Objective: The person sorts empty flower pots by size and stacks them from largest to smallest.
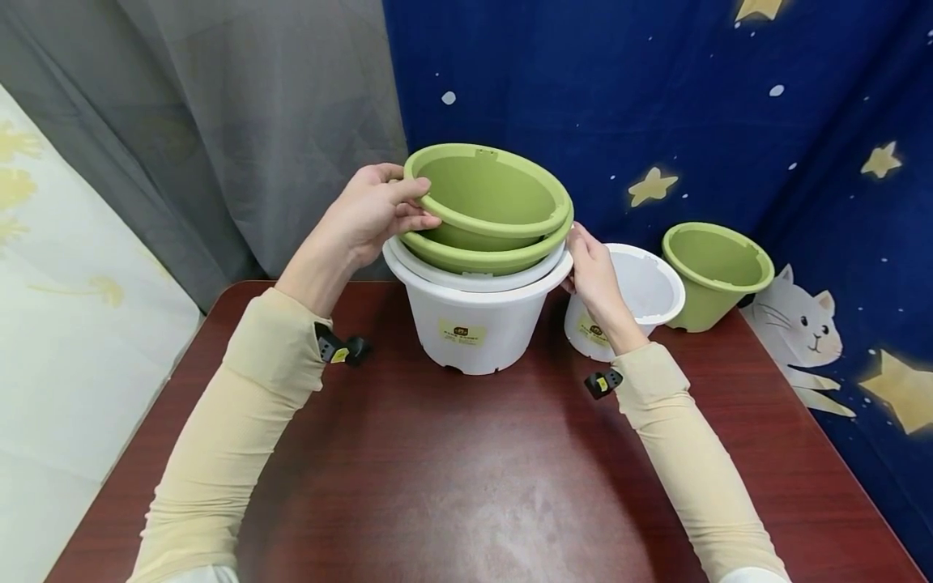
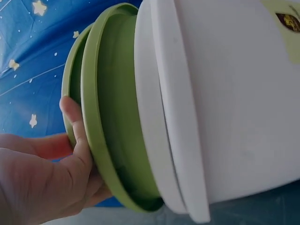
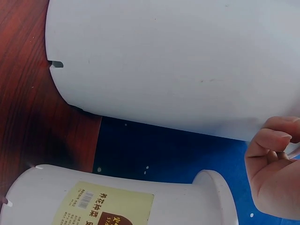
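A stack of nested flowerpots stands towards the back of the table. The upper green flowerpot (image 1: 496, 190) tilts inside a lower green flowerpot (image 1: 474, 257), and both sit in white flowerpots (image 1: 477, 320). My left hand (image 1: 379, 206) pinches the upper green pot's rim at its left side, the thumb over the edge and fingers below. In the left wrist view, the left hand (image 2: 51, 173) lies against the green rims. At the stack's right side, my right hand (image 1: 594, 271) grips around the white rim. Curled fingers of the right hand (image 3: 274, 164) show in the right wrist view; their tips are partly cut off.
A smaller white flowerpot (image 1: 641, 283) with a yellow label stands right of the stack, partly behind my right wrist. Beyond it is another green flowerpot (image 1: 710, 304) near the table's right edge. Grey and blue curtains (image 1: 510, 73) hang behind the reddish-brown table (image 1: 466, 470).
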